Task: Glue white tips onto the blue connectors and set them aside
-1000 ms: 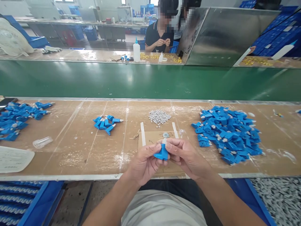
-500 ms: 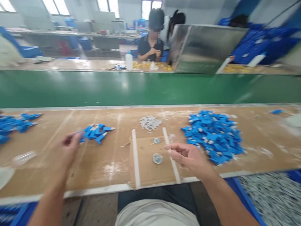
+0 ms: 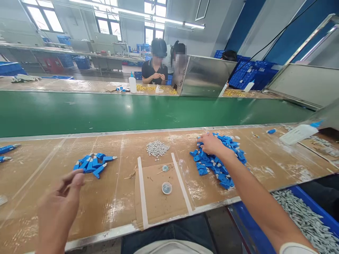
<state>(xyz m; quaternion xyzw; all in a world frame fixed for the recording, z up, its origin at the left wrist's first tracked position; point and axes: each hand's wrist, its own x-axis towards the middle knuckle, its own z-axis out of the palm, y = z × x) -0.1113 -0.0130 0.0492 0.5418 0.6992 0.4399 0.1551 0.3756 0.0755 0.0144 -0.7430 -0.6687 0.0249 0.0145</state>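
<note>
My left hand is at the lower left, in front of a small group of blue plastic pieces with pale tips. Its fingers are curled, with thumb and forefinger a little apart and nothing visible between them. On the right, my right hand reaches over the back of a large pile of blue pieces. Its fingers bend down onto the pile, and their tips are hidden. Between the hands lies a cardboard sheet edged with white strips, bearing a small round dish and a smaller dish with a thin stick.
Small grey-white parts are heaped behind the cardboard. A green belt runs along the table's far side. A white bottle leans at the right; a blue bin stands below. A person sits across the belt.
My right hand has moved from above the cardboard to the large blue pile. My left hand has drawn back toward me from the small group. The camera view has shifted.
</note>
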